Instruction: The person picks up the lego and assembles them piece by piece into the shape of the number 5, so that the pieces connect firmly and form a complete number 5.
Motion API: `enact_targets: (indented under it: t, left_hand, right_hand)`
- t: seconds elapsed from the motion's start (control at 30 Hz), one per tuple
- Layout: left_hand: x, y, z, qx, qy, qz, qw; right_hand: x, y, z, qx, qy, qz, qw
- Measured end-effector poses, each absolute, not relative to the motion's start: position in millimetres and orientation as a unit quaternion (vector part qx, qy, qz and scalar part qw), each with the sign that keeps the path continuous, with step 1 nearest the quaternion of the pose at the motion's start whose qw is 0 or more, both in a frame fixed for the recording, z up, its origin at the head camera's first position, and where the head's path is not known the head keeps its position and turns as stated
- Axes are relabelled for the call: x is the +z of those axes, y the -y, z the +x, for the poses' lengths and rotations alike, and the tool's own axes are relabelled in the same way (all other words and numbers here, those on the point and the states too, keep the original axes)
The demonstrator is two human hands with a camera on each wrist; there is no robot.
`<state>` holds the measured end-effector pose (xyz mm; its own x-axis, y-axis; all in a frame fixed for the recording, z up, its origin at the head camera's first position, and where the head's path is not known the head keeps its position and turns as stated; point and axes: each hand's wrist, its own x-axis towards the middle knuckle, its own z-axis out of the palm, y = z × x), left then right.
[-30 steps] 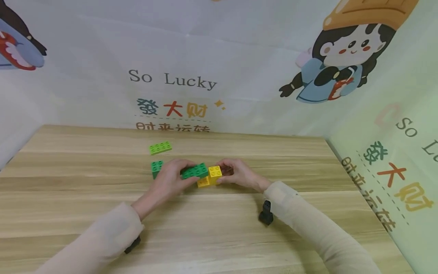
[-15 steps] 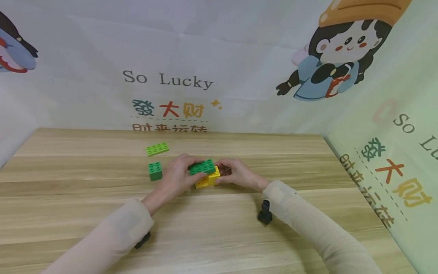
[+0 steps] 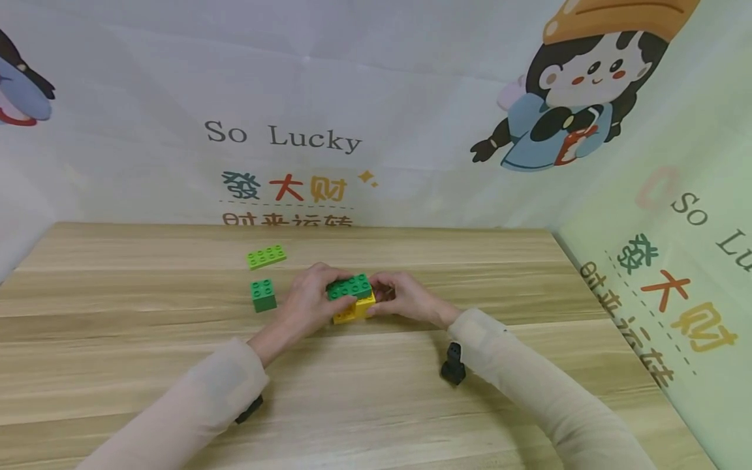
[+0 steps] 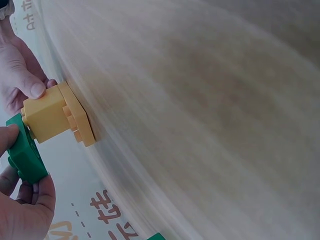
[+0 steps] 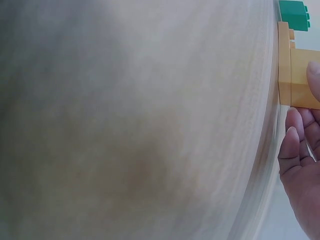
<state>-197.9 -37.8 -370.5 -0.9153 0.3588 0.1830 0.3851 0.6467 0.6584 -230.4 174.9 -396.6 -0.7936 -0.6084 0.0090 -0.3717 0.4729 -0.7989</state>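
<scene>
My left hand [image 3: 304, 299] pinches a long dark green building brick [image 3: 351, 286] between thumb and fingers. That brick sits over the studs of a yellow brick [image 3: 365, 305]; in the left wrist view the green brick [image 4: 26, 152] looks tilted, with part of the yellow studs showing beside it. Beneath the yellow brick is a thin yellow plate [image 4: 77, 117], its free studs sticking out to one side. My right hand [image 3: 409, 300] holds the yellow brick from the right, with the thumb against its side in the right wrist view. Some fingertips are hidden behind the bricks.
A small square green brick [image 3: 264, 297] stands left of my left hand. Behind it lies a flat lime green plate [image 3: 266, 257]. The wooden table [image 3: 364, 405] ends at a printed cloth backdrop [image 3: 411, 176] at the back and right.
My left hand has moved right with the long green brick, from beside the yellow brick to over its top. My right hand has stayed nearly still. The head view has shifted slightly.
</scene>
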Motion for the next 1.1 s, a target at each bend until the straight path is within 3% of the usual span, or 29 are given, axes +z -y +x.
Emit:
enact_targets:
  t: [1.1]
  left_hand:
    - [-360.8,29.1,-199.9,-0.317,0.915,-0.249,0.018]
  right_hand:
    - [-396.1,-175.2,-228.9,-0.434,-0.842,-0.287,0.143]
